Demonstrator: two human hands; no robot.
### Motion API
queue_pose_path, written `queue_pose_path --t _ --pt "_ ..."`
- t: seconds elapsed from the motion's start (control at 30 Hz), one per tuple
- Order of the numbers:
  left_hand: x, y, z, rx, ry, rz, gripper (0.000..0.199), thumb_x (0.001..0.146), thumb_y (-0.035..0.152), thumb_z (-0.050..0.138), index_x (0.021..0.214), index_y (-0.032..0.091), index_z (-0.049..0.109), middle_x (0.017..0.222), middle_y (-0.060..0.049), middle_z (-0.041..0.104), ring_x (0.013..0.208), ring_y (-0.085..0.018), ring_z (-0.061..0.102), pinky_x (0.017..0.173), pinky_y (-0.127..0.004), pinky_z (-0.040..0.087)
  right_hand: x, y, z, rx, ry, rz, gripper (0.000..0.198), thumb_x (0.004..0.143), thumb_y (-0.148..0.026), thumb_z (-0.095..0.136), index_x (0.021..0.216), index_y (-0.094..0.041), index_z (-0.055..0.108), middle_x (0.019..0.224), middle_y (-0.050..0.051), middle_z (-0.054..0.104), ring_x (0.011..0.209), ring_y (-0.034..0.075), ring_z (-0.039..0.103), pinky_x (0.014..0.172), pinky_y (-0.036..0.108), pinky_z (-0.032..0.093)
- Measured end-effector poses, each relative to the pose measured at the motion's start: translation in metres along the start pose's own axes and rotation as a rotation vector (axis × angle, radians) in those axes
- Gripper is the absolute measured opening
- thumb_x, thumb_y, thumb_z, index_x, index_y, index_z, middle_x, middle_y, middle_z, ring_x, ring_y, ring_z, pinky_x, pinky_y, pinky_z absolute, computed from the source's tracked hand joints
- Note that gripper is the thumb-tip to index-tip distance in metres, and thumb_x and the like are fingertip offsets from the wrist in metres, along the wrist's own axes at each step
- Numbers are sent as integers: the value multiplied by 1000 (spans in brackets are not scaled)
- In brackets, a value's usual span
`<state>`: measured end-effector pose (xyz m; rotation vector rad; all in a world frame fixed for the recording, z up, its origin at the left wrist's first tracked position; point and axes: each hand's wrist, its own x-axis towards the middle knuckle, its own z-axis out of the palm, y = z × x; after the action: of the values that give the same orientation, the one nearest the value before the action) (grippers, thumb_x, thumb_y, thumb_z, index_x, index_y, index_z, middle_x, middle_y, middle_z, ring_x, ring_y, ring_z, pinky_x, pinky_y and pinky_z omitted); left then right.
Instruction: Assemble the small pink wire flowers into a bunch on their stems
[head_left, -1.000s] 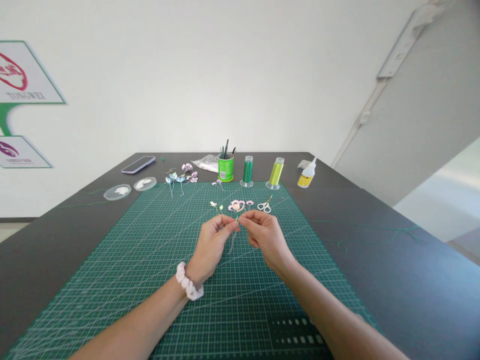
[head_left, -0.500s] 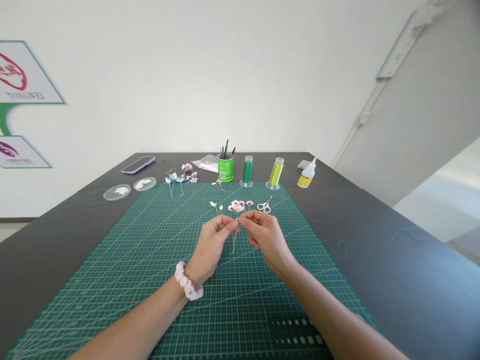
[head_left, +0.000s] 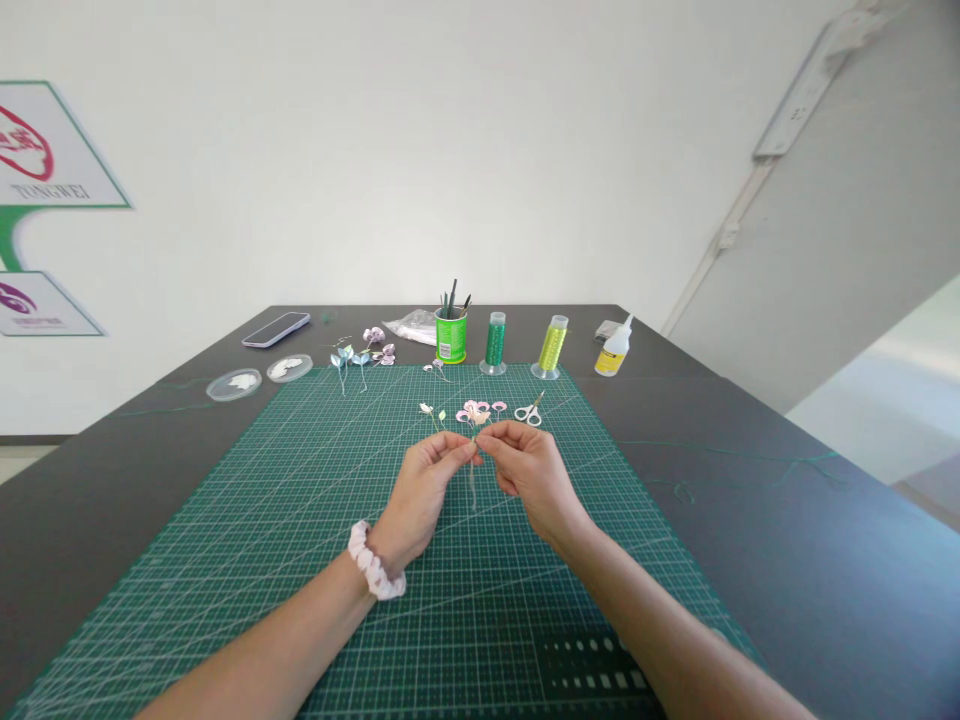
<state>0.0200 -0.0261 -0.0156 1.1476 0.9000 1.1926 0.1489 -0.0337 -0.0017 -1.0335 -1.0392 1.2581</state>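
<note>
Over the green cutting mat (head_left: 480,620), my left hand (head_left: 424,485) and my right hand (head_left: 529,470) meet fingertip to fingertip, both pinched on the stem of a pale pink craft flower (head_left: 478,419). The bloom stands just above my fingers, and thin pale stem ends (head_left: 473,490) hang below them. Whether a thread lies between my fingertips is too small to tell. Beyond the flower lie loose pink petal pieces (head_left: 499,407), a pale bud (head_left: 426,408) and a small green leaf (head_left: 442,415). White-handled scissors (head_left: 529,413) rest to the right of the flower.
Along the back stand a green can of tools (head_left: 451,338), a dark green thread spool (head_left: 495,343), a yellow-green spool (head_left: 552,347) and a glue bottle (head_left: 613,350). Further left are blue flowers (head_left: 343,358), shallow dishes (head_left: 234,385) and a phone (head_left: 276,330). A stencil (head_left: 592,665) lies in front.
The flower has turned and tipped slightly between my fingers, and its hanging stem ends have swung a little to the right. Both hands stay in nearly the same place.
</note>
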Motion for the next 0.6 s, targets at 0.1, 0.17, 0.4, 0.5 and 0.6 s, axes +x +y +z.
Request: queue_pose_path --t 0.1,0.17,0.4,0.5,0.6 --pt "0 0 0 -6 -10 0 15 74 29 69 65 17 67 68 -1 64 75 -17 52 81 -31 37 0 0 0 -4 1 -2 24 65 -38 73 63 -17 63 52 -3 57 35 4 29 33 20 19" --pt "-1 -1 0 -11 -20 -1 15 75 29 69 66 18 68 68 -1 64 76 -17 52 82 -32 37 0 1 -1 -7 0 -3 23 65 -38 73 64 -17 63 52 -3 57 35 4 29 33 20 19" --pt "-2 -1 -1 -12 -31 -9 15 77 29 68 66 18 68 69 -2 64 77 -18 51 85 -34 36 1 1 -1 -14 2 0 24 65 -38 73 64 -16 62 51 -3 57 34 4 29 33 20 19" --pt "-2 -1 -1 -13 -29 -14 15 77 29 68 66 18 69 71 -2 64 78 -18 51 87 -35 36 1 1 0 -15 7 3 24 65 -39 72 64 -16 62 51 -4 56 34 4 29 33 20 19" --pt "-1 -1 -1 -13 -31 -19 15 77 28 67 66 18 69 71 -2 64 79 -18 51 87 -35 35 1 2 0 -20 7 2 24 65 -38 72 64 -17 63 50 -4 56 34 4 29 33 20 19"
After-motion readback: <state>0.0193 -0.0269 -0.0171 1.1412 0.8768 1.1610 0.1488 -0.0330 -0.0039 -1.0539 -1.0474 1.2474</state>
